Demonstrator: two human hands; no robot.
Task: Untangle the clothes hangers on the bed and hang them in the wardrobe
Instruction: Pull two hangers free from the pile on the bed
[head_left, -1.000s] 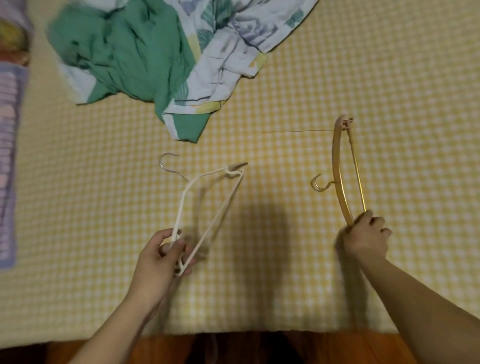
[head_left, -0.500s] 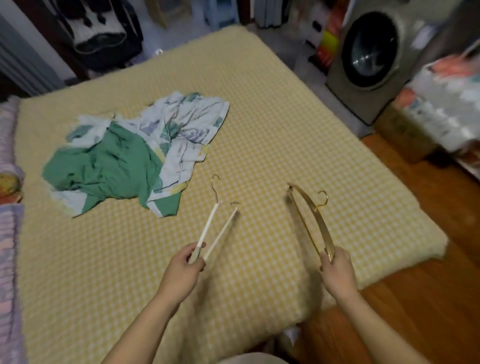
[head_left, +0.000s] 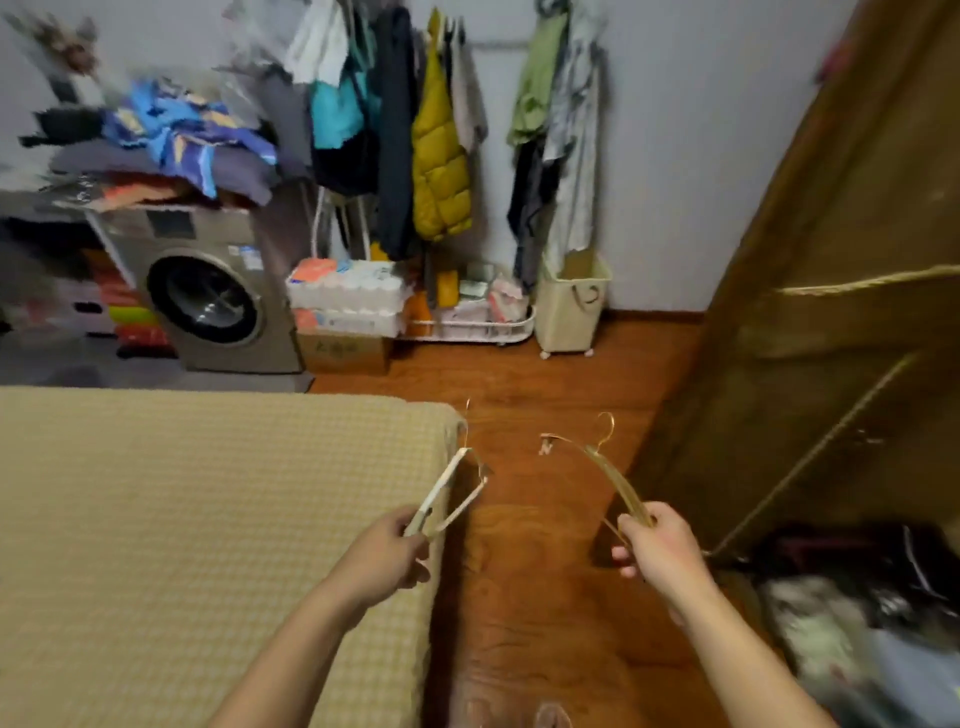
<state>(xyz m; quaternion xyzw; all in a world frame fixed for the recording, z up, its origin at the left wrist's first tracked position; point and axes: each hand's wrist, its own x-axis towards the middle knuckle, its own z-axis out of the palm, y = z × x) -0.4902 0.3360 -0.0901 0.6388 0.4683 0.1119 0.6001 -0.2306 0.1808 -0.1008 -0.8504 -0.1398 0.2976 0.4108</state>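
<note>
Both hands' hangers (head_left: 451, 493) now off the bed (head_left: 208, 493).

head view looks forward over both hands (head_left: 384, 558)

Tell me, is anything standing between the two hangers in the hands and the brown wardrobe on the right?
Nothing visible does. The white hanger in the left hand and the gold hanger in the right hand hang over bare wooden floor; the wardrobe stands just right of them.

No text, label or number is sharp enough to read.
</note>
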